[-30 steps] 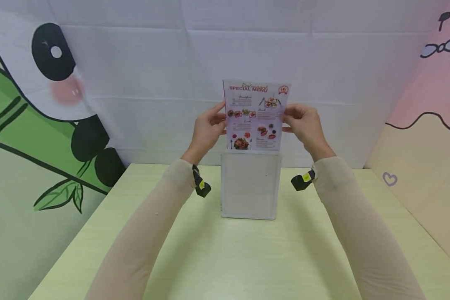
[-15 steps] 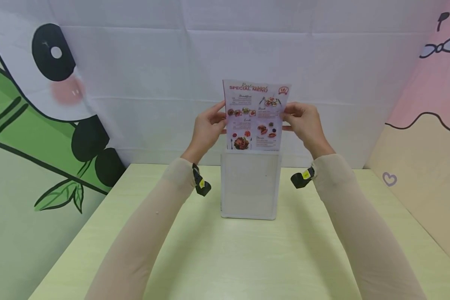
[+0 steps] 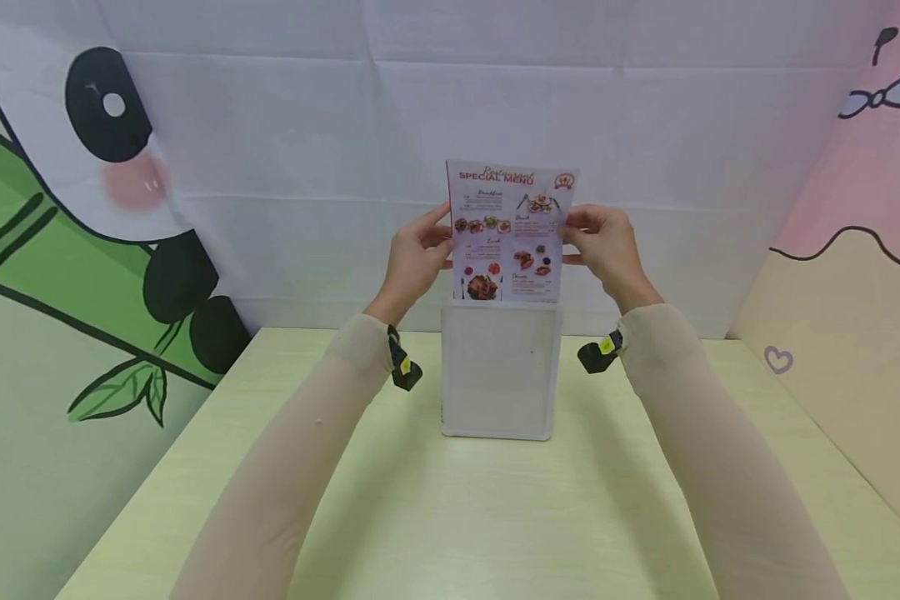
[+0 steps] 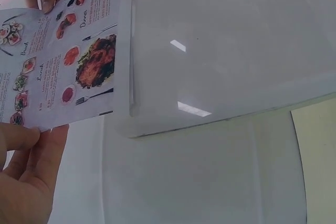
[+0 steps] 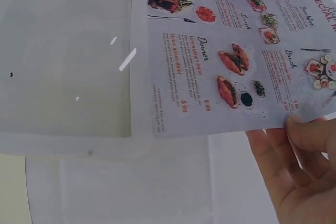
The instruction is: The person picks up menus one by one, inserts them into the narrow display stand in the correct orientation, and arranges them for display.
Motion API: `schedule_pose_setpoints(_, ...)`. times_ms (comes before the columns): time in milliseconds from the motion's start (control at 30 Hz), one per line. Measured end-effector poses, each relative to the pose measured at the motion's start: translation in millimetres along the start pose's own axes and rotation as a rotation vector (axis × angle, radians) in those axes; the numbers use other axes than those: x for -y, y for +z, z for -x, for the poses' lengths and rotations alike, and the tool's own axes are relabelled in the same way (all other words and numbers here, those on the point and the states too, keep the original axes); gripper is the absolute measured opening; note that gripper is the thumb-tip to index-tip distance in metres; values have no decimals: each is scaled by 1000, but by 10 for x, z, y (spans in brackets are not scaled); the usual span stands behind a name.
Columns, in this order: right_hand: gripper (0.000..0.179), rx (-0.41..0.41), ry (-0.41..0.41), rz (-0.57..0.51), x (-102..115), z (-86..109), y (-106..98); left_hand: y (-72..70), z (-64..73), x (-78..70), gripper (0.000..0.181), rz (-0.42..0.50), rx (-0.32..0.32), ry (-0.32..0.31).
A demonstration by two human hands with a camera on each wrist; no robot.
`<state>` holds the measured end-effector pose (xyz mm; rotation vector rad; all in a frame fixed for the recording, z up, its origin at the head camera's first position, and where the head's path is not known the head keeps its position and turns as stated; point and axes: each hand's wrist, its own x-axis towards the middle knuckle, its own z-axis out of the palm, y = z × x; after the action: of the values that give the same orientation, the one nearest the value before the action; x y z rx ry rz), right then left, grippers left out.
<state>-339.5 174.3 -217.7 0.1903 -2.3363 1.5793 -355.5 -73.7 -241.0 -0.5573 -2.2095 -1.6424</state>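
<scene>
A printed restaurant menu sheet stands upright at the top edge of a white-framed clear display stand. My left hand pinches the sheet's left edge between thumb and fingers. On the opposite edge my right hand pinches it at about the same height. In the left wrist view the menu has its bottom edge right along the frame's white border. The right wrist view shows the sheet slightly bowed, its lower edge overlapping the frame's top border.
The stand rests on a pale wooden table. Behind it hangs a white cloth backdrop, with cartoon-printed panels at the left and right sides. A small black wrist camera is strapped to each sleeve.
The right hand and sleeve have shifted slightly left and up, and the menu's right edge has moved a little inward. The left hand and the stand look nearly unchanged.
</scene>
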Motion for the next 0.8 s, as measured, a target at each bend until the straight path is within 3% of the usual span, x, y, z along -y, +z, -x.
schedule_pose_setpoints(800,25,17,39,14,-82,-19,23,38,-36,122,59,-25,9,-25)
